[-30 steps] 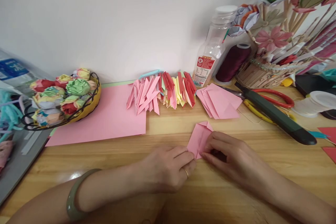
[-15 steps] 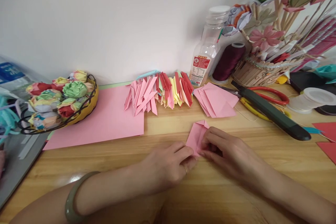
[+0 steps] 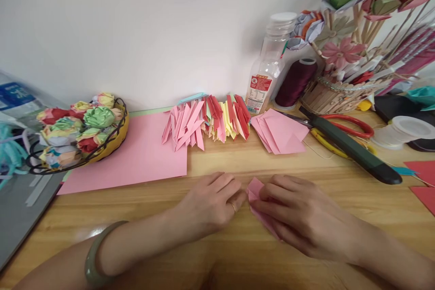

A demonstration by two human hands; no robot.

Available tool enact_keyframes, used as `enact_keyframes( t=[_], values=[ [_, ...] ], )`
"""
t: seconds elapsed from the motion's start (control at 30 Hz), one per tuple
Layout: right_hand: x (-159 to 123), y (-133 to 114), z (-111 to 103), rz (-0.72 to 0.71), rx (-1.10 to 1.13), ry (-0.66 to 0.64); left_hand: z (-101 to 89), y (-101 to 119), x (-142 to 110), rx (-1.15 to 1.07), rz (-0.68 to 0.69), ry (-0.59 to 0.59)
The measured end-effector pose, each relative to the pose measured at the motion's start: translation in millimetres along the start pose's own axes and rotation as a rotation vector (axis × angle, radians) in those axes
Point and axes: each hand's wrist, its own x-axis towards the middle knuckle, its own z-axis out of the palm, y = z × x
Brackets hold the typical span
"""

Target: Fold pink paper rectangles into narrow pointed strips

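A small folded piece of pink paper (image 3: 255,187) is on the wooden table, tilted, its lower part running down under my right hand. My right hand (image 3: 299,215) grips it from the right, with bent fingers covering much of it. At its upper left edge, my left hand (image 3: 217,201) has its fingers curled together and the tips pinching the paper; the exact contact is partly hidden. Behind my hands lies a fanned stack of pink paper pieces (image 3: 280,132). Left of that stand several folded strips (image 3: 185,124) in pink, red and yellow.
A large pink sheet (image 3: 142,158) lies at the left, under a basket (image 3: 118,138) of paper flowers. Along the wall are a clear bottle (image 3: 263,81) and a dark thread cone (image 3: 296,84). A utility knife (image 3: 356,149) lies over scissors (image 3: 350,126) at the right.
The pink paper has been turned and drawn nearer to me, with its lower end swung right. My right hand has moved down over it; my left hand has shifted slightly left.
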Motion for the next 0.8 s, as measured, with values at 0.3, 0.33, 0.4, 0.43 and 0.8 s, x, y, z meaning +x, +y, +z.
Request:
enact_keyframes(
  t=[0.3, 0.33, 0.4, 0.43, 0.8],
  values=[
    [-1.6, 3.3, 7.6, 0.325, 0.136, 0.172, -3.1, -0.5, 1.4, -0.074, 0.065, -0.016],
    [-2.2, 5.0, 9.2, 0.393, 0.121, 0.209, -3.5, -1.5, 2.0, -0.064, 0.083, -0.016],
    [-2.3, 7.1, 11.8, 0.486, 0.112, 0.225, -4.2, -3.1, 3.0, -0.047, 0.119, -0.017],
    [-1.9, 7.4, 12.8, 0.51, 0.121, 0.212, -4.7, -3.6, 3.3, -0.041, 0.131, -0.018],
    [4.8, 7.2, 14.8, 0.466, 0.106, 0.229, -16.0, -9.0, 9.9, 0.065, 0.177, -0.049]
  ],
)
